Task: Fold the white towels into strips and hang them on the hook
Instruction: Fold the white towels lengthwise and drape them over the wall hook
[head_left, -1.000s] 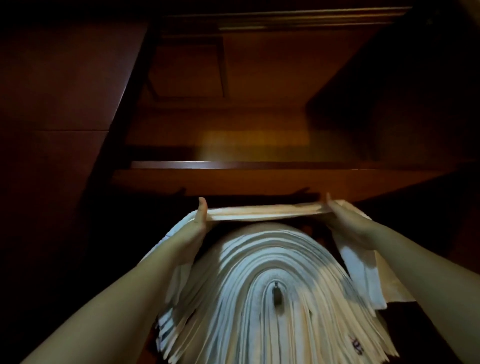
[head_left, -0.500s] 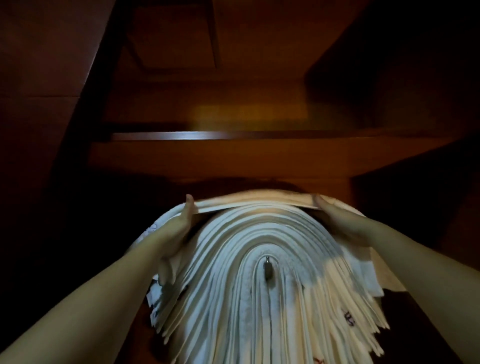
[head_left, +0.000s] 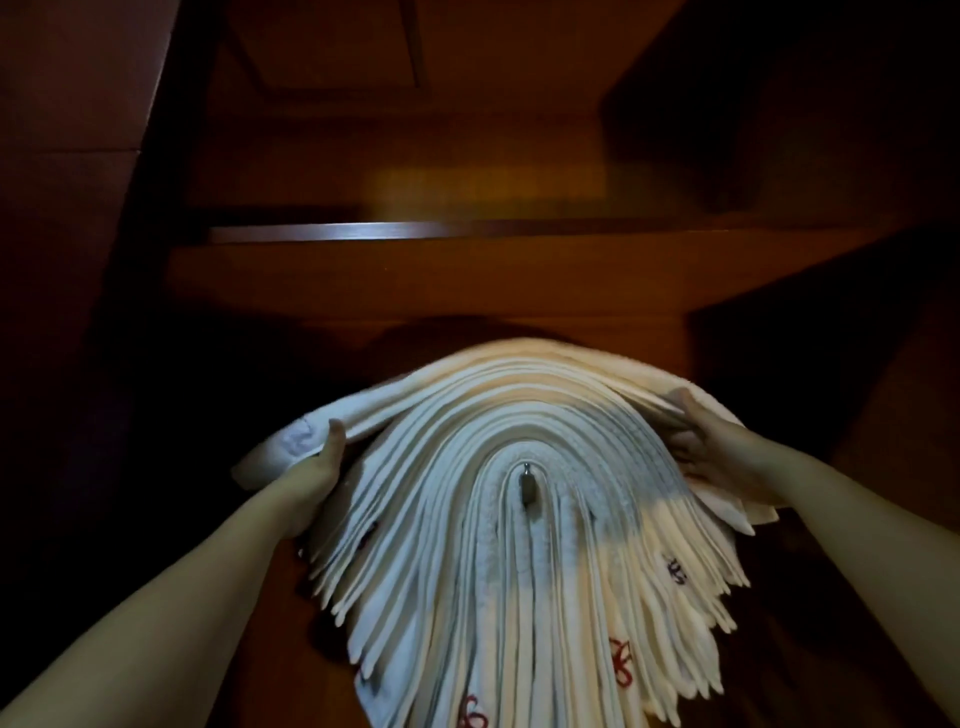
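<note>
The topmost folded towel strip (head_left: 524, 358) lies draped over the crown of a thick stack of hung towels (head_left: 519, 545), all looped over a small metal hook (head_left: 527, 480) that shows at the centre of the arch. The left hand (head_left: 317, 470) grips the strip's left end, thumb on top and fingers tucked underneath; the right hand (head_left: 711, 447) holds the right end, its fingers (head_left: 680, 415) curled over the edge.

Handling judgement: soft, limp cloth, light singly, with no stiffness; it will sag wherever unsupported. Taking hold at both ends, as now, looks the sound choice, so both tails hang evenly past the fingers. The stack beneath the fingers is bulky and domed, so the top strip may slide to either side if released unevenly.

Surroundings: dark wooden panelling (head_left: 467, 291) stands behind the fingers, with a horizontal ledge (head_left: 395, 231) above them. Red embroidered marks (head_left: 621, 662) appear on lower towel ends. Nothing visible obstructs either hand; side areas are too dark to judge.
</note>
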